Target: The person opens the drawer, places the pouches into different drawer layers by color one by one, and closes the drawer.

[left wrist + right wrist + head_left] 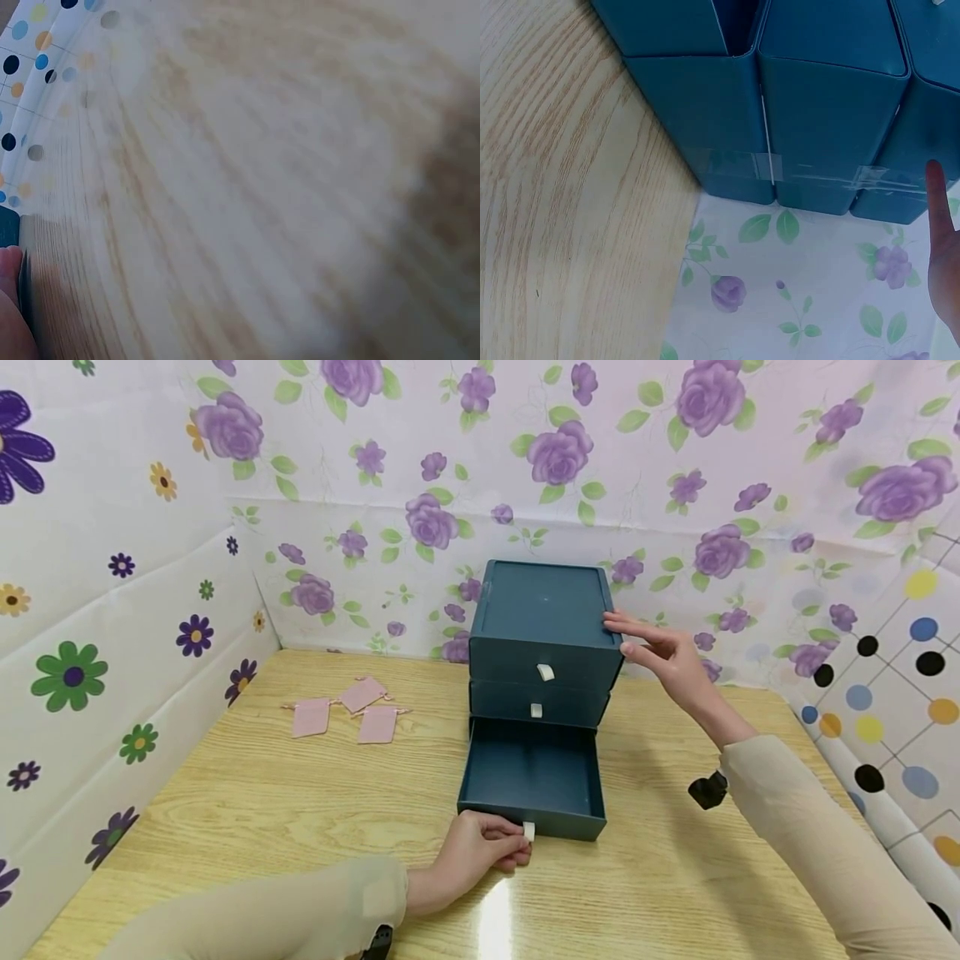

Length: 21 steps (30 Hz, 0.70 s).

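A dark blue three-drawer cabinet stands toward the back of the table, its bottom drawer pulled out with nothing visible inside. My left hand is at the drawer's front, thumb and fingers pinching its white pull tab. On the cabinet's right side, my right hand rests its fingertips at the top edge, fingers fairly straight. In the right wrist view one finger lies against the cabinet's side wall. Only part of the left hand shows at the left wrist view's edge.
Three small pink drawstring pouches lie on the wooden table left of the cabinet. Behind hangs a flowered cloth. Clear tape runs across the cabinet's side. The upper two drawers are closed, each with a white tab.
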Each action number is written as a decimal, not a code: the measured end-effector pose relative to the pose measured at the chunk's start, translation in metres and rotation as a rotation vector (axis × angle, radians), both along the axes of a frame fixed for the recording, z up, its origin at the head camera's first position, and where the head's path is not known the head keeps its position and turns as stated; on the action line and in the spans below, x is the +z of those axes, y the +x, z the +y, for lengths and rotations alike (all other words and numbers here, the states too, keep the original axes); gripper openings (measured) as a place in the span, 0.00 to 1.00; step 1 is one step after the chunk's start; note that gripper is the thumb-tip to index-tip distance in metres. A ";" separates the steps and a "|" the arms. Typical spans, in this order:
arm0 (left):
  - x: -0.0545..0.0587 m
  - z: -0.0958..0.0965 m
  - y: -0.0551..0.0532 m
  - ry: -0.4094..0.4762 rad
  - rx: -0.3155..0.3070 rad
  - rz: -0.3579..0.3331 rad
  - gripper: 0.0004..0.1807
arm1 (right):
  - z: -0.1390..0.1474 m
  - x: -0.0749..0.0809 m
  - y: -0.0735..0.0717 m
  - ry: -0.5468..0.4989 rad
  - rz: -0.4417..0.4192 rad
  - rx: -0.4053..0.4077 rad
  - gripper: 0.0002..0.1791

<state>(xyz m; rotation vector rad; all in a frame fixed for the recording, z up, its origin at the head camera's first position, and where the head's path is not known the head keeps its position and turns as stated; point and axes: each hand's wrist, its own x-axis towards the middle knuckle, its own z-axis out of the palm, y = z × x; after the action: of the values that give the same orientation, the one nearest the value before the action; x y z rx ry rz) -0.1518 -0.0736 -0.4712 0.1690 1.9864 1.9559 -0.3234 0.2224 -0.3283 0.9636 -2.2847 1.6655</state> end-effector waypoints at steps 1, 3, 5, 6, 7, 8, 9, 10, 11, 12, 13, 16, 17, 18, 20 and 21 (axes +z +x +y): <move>0.000 0.000 0.001 0.002 0.000 -0.004 0.09 | 0.000 0.000 0.000 -0.001 0.001 0.004 0.20; 0.001 0.000 0.004 0.006 -0.002 -0.010 0.09 | 0.000 0.000 0.000 -0.006 0.003 0.008 0.20; 0.000 0.000 0.005 0.012 -0.002 -0.015 0.10 | -0.001 0.000 0.001 -0.012 0.004 0.010 0.20; -0.001 0.000 0.006 0.013 -0.004 -0.016 0.10 | -0.001 0.000 0.001 -0.014 0.006 0.011 0.20; -0.002 0.000 0.006 0.014 -0.006 -0.014 0.10 | -0.001 0.000 0.002 -0.015 0.006 0.011 0.20; -0.002 0.000 0.005 0.014 -0.009 -0.013 0.10 | -0.001 0.000 0.001 -0.016 0.006 0.010 0.20; -0.002 0.000 0.006 0.015 -0.010 -0.012 0.10 | -0.001 0.000 0.002 -0.017 0.005 0.010 0.20; -0.002 -0.001 0.006 0.014 -0.012 -0.010 0.10 | -0.001 0.000 0.001 -0.018 0.004 0.010 0.20; -0.003 -0.001 0.006 0.015 -0.013 -0.007 0.10 | -0.001 0.000 0.001 -0.020 0.003 0.011 0.20; -0.003 -0.001 0.006 0.015 -0.014 -0.006 0.10 | -0.001 0.000 0.001 -0.020 0.002 0.010 0.20; -0.002 -0.001 0.007 0.014 -0.014 -0.005 0.10 | -0.001 0.000 0.000 -0.022 0.002 0.012 0.20; -0.001 -0.002 0.009 0.011 -0.012 -0.010 0.10 | -0.001 -0.001 0.000 -0.025 0.002 0.014 0.20; -0.001 -0.002 0.010 0.012 -0.012 -0.013 0.10 | 0.000 -0.002 -0.001 -0.026 0.003 0.016 0.20; 0.000 -0.002 0.010 0.009 -0.011 -0.016 0.10 | 0.000 -0.002 -0.001 -0.025 0.003 0.017 0.20; 0.000 -0.002 0.012 0.009 -0.011 -0.021 0.10 | 0.001 -0.003 -0.002 -0.026 0.003 0.019 0.20; 0.000 -0.002 0.012 0.008 -0.012 -0.023 0.10 | 0.001 -0.003 -0.002 -0.024 0.004 0.018 0.20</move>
<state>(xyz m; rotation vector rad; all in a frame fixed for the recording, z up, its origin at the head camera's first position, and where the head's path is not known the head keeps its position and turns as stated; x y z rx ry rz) -0.1396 -0.0755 -0.4710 0.1599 1.9589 1.9504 -0.3252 0.2233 -0.3311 0.9848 -2.2545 1.6932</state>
